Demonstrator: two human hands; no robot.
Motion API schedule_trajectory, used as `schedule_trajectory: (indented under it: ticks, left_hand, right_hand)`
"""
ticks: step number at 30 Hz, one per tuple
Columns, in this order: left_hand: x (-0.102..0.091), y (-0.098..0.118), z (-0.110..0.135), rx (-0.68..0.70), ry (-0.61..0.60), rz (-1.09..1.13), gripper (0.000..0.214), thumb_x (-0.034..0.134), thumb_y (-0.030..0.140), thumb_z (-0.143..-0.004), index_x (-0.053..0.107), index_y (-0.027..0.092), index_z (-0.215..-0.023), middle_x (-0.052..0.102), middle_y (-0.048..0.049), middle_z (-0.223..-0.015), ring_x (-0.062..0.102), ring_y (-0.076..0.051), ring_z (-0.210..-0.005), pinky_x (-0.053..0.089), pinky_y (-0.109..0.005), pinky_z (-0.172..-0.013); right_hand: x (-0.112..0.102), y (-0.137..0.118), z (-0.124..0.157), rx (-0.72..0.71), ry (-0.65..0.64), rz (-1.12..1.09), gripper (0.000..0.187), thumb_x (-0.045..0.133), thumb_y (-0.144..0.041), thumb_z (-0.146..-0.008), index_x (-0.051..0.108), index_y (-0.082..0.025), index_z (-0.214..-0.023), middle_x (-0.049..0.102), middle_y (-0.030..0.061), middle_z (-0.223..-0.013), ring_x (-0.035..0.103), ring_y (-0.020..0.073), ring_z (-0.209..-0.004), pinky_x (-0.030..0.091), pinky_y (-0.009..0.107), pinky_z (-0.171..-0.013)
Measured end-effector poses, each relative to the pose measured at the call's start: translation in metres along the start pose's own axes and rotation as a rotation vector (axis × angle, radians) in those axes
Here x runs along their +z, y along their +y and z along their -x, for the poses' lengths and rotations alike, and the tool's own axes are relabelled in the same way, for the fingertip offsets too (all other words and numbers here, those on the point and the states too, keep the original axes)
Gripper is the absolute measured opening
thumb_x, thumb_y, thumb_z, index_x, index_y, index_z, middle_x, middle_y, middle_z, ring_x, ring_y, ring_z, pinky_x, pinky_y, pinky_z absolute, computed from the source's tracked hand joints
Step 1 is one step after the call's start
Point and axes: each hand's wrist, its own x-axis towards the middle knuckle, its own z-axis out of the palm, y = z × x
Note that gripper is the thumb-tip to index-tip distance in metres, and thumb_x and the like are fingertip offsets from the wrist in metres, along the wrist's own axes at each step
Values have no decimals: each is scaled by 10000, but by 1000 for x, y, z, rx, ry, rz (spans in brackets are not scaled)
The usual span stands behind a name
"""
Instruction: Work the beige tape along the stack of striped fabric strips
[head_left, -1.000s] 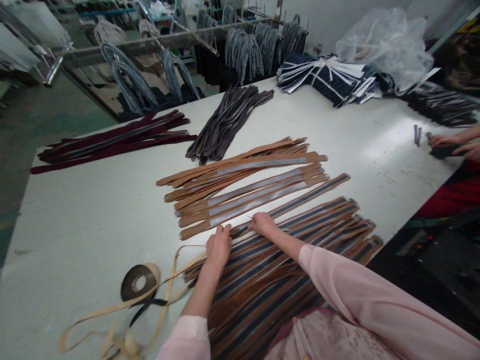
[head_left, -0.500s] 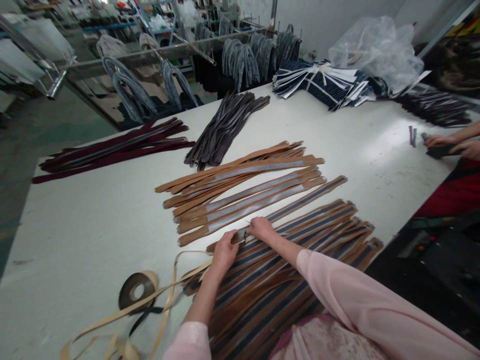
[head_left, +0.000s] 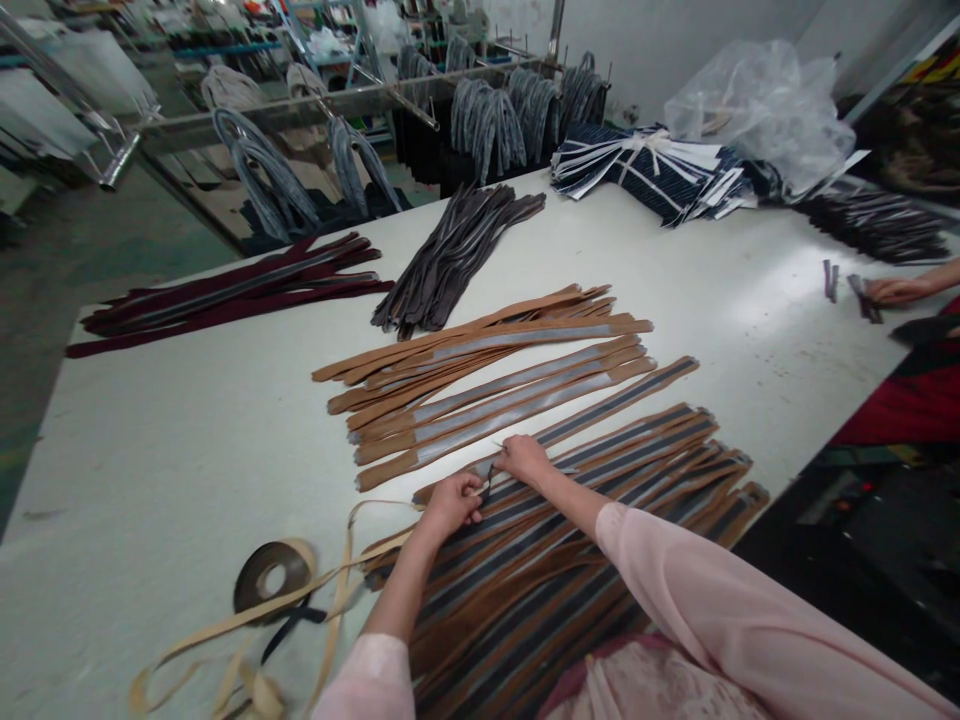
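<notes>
My left hand (head_left: pixel 451 500) pinches the near end of a brown strip with a dark centre band (head_left: pixel 600 400), at the top of a pile of similar strips (head_left: pixel 570 540) in front of me. My right hand (head_left: pixel 523 459) presses fingertips on the same strip just to the right, a dark tape end showing between the hands. Just beyond lies a second stack of brown strips with grey bands (head_left: pixel 487 385). A roll of tape (head_left: pixel 271 572) with loose tan backing (head_left: pixel 225 640) sits left of my left arm.
On the white table (head_left: pixel 187 440) lie maroon strips (head_left: pixel 225 290), dark grey strips (head_left: pixel 454 255), tied navy bundles (head_left: pixel 652 170) and a plastic bag (head_left: pixel 757 100). Another person's hand (head_left: pixel 896 290) works at the right edge near small dark pieces (head_left: pixel 862 295). Racks stand behind.
My left hand has curled from flat into a pinch on the strip end and drawn closer to my right hand. The other person's hands shifted at the right edge.
</notes>
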Motion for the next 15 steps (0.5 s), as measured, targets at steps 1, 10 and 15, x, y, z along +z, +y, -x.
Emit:
schedule_trajectory:
  ticks: [1, 10, 15]
  left_hand:
    - [-6, -2, 2, -18, 18, -34, 183, 524, 216, -636, 593, 147, -791, 534, 38, -452, 495, -103, -397, 360, -216, -447]
    - [-78, -29, 35, -116, 154, -207, 294, 536, 445, -607, 584, 164, -535, 449, 47, -325, 347, -90, -345, 259, -228, -438]
    - [-107, -61, 48, -184, 213, -201, 373, 541, 530, -553, 580, 159, -536, 439, 41, -319, 358, -99, -352, 274, -232, -449]
  right_hand:
    - [0, 0, 0, 3, -6, -5, 271, 532, -383, -698, 647, -178, -835, 657, 108, -866, 592, 205, -859, 416, 266, -710]
    - [-1, 3, -2, 18, -31, -78, 232, 583, -393, -663, 659, -195, -759, 668, 70, -781, 602, 168, -765, 409, 229, -664]
    - [0, 2, -1, 27, -20, -89, 243, 588, -405, -655, 660, -190, -741, 669, 73, -753, 600, 157, -714, 405, 218, -630]
